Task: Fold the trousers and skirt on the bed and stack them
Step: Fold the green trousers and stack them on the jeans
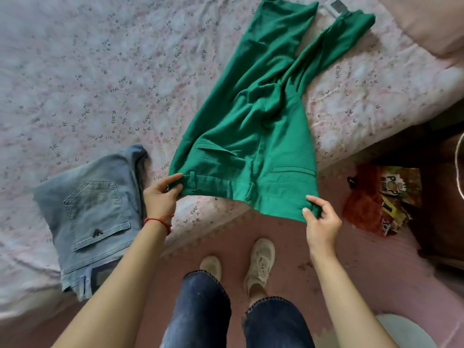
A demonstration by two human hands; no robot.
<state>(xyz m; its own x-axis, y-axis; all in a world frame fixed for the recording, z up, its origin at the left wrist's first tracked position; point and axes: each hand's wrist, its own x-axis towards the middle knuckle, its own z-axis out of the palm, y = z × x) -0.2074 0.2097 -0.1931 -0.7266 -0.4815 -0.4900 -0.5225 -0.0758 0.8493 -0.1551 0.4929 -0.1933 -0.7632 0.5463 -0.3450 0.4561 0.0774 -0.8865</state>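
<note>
Green trousers (261, 116) lie lengthwise across the bed (88, 84), legs stretching toward the far right, back pockets facing up. The waistband hangs past the bed's near edge. My left hand (162, 194) pinches the waistband's left corner. My right hand (320, 219) pinches its right corner, lifted a little over the floor. A folded light-blue denim garment (95, 217) with a back pocket on top lies on the bed to the left, right beside my left forearm.
The bed's edge runs diagonally from lower left to upper right. A pink pillow (431, 21) lies at the far right corner. Snack packets (381, 199) sit on the pink floor beside dark wooden furniture (442, 197). My feet (251, 267) stand by the bed.
</note>
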